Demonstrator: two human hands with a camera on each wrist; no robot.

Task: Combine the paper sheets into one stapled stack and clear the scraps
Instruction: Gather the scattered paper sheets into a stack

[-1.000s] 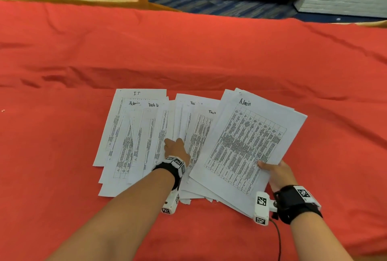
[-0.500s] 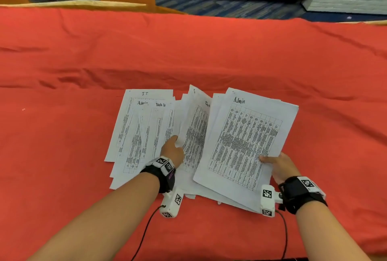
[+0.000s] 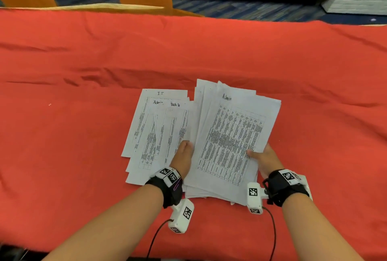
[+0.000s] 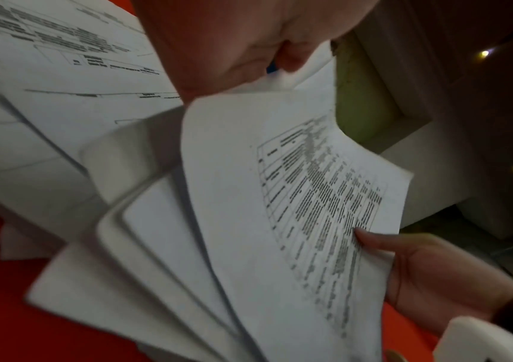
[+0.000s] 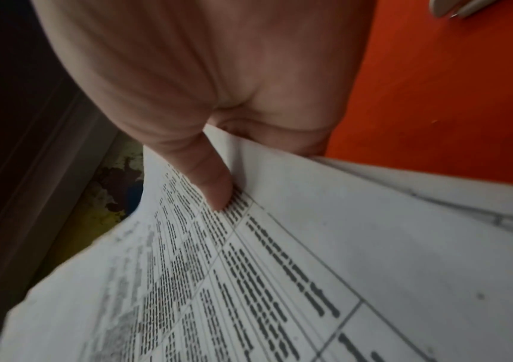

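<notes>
Your right hand (image 3: 264, 160) pinches the gathered stack (image 3: 230, 141), left hand (image 3: 182, 159) grips its opposite edge; loose sheets (image 3: 155, 131) beside the stack may slip askew.

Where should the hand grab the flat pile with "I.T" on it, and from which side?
Probably by its near left corner, coming from the left. The I.T pile lies flat and fanned on the red cloth, with that edge free; its right side sits under the left hand and the lifted Admin stack the right hand pinches.

White, black-printed sheets (image 3: 230, 139) on red cloth (image 3: 83, 135).
</notes>
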